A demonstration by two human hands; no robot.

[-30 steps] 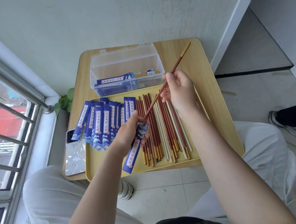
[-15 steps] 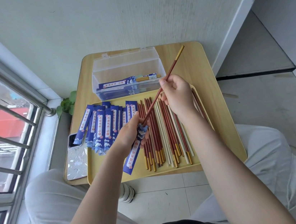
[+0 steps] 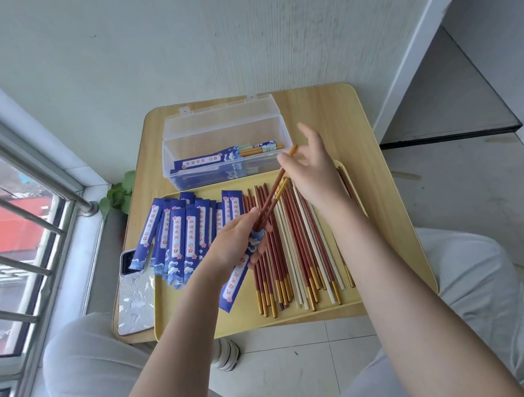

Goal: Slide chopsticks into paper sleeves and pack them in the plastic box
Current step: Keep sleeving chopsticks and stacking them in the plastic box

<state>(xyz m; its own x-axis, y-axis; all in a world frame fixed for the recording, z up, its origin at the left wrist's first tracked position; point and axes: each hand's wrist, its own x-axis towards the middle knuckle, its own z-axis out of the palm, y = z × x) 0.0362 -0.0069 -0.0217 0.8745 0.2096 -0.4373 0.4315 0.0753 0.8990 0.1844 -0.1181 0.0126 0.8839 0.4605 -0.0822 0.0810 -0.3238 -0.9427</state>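
My left hand (image 3: 232, 245) grips the mouth of a blue paper sleeve (image 3: 232, 288) over the yellow tray (image 3: 203, 319). A pair of red chopsticks with gold ends (image 3: 270, 197) is partly inside the sleeve and slants up to the right. My right hand (image 3: 313, 171) pinches their upper end between thumb and forefinger, with the other fingers spread. Behind the tray stands the clear plastic box (image 3: 168, 167), lid up, holding sleeved chopsticks (image 3: 215, 159). Loose sleeves (image 3: 179, 236) lie on the tray's left, loose chopsticks (image 3: 298, 260) on its right.
The small wooden table (image 3: 326, 113) stands against a wall. A phone (image 3: 134, 291) lies at its left front edge beside the tray. Window rails (image 3: 5, 205) run along the left, with a small plant (image 3: 118, 194) in the corner. My knees flank the table's front.
The chopsticks have slid deeper into the sleeve, so less sticks out. My right hand has moved from their middle to their upper end, and its fingers have spread.
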